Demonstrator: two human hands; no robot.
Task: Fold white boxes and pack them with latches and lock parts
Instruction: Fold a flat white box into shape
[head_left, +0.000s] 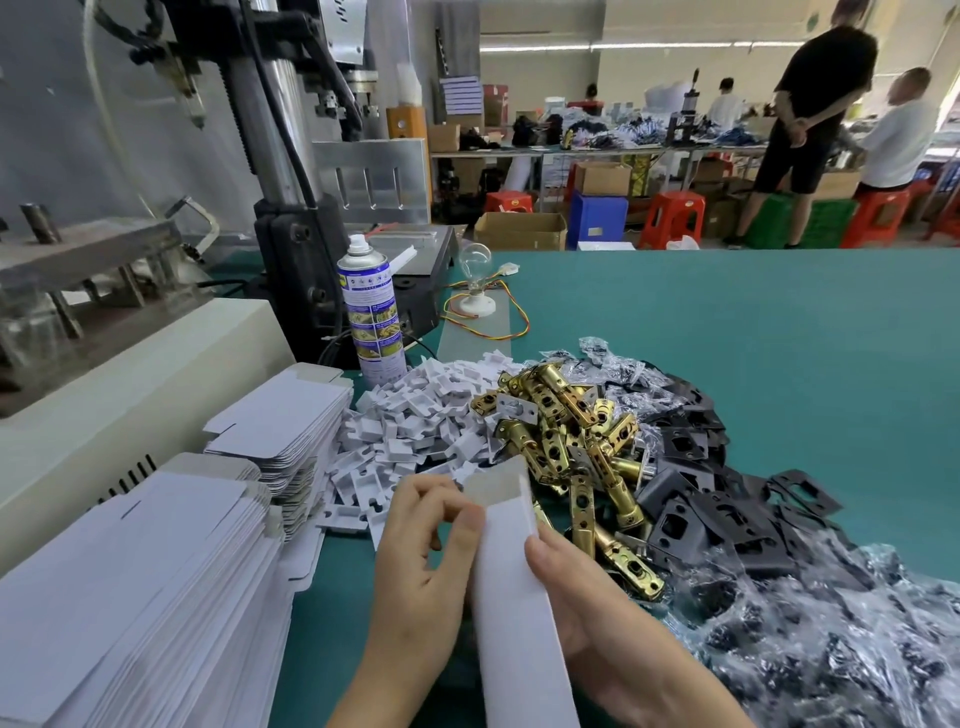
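left hand pinches the left edge of the white box just below its top, thumb on the near face, fingers curled behind. right hand cradles the box from the right, thumb pressed on the front panel, palm beneath. my reading: the two-sided grip is there to squeeze the flat sleeve open into a tube. the box is held above the near edge of the counter. its top flap stands open and shows a grey uncoated inside, so i judge nothing is packed yet.

materials: the box is thin matte white card, long and narrow. at left are two stacks of flat box blanks in the same card, edges fanned. just beyond the hands lies a heap of white plastic inserts, blocky and notched. right of those are brass latches, shiny gold tubes with flat faceplates. further right are black plates, matte stamped metal, then crinkly clear bags of dark parts at near right. the piles form an arc, presumably for easy reach.
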